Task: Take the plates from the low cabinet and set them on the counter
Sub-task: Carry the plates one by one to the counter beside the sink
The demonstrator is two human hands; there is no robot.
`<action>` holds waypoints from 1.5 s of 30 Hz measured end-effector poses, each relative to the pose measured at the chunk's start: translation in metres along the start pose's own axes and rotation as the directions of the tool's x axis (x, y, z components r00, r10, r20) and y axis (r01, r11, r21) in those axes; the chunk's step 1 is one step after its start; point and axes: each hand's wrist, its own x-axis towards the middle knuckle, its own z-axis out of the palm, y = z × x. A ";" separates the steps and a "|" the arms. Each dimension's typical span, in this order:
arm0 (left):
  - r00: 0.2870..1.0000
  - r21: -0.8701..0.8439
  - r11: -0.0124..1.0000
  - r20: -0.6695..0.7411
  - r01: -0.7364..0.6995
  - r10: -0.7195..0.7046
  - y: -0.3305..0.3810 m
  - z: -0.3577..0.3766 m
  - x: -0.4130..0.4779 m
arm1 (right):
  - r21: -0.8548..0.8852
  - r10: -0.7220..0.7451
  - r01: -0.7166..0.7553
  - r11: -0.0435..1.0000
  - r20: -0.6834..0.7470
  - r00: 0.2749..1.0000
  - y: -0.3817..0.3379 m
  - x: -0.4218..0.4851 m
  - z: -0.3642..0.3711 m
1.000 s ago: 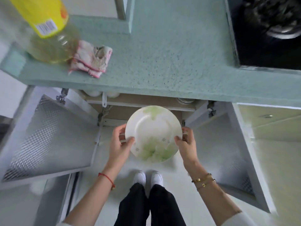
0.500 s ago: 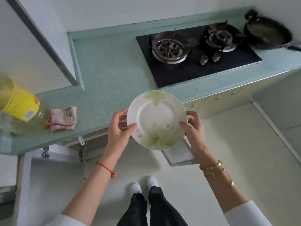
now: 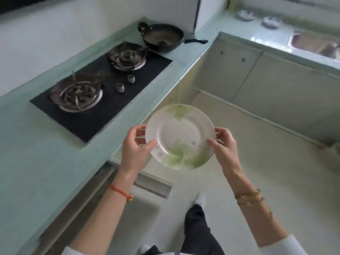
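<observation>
While held in the air over the floor (image 3: 257, 172), just off the front edge of the desk (image 3: 46, 153), the plate (image 3: 180, 137) is gripped at opposite rim edges by both hands. Left hand (image 3: 135, 150) has thumb on top of the near-left rim, fingers curled under; right hand (image 3: 223, 146) pinches the right rim the same way. Plate is round, so no long axis; face up, tilted slightly toward the camera, green leaf print at the far and near rim. Pale green desk runs along the left wall, with a black gas hob (image 3: 103, 92) set in and a dark wok (image 3: 162, 36) beyond it; it turns a corner toward a sink (image 3: 316, 44) at top right. An open cabinet door (image 3: 152, 183) juts out under the left wrist. Versus half a second ago: view has swung right, oil bottle and cloth are out of frame, sink run has come in; plate sits further right of the hob, grip unchanged.
</observation>
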 end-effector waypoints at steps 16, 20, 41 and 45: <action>0.978 -0.066 0.997 0.201 -0.047 0.060 0.101 0.327 0.162 | -0.103 -0.023 0.000 0.995 -0.220 0.975 -0.043 0.246 -0.228; 0.974 -0.044 0.997 0.218 -0.056 0.064 0.114 0.376 0.204 | -0.090 -0.013 -0.010 0.996 -0.248 0.969 -0.046 0.300 -0.252; 0.922 0.033 0.990 0.370 -0.134 0.113 0.213 0.641 0.575 | -0.132 -0.004 -0.050 0.990 -0.381 0.925 -0.109 0.723 -0.315; 0.929 0.048 0.992 0.358 -0.120 0.095 0.222 0.685 0.640 | -0.141 -0.003 -0.050 0.989 -0.353 0.936 -0.113 0.807 -0.323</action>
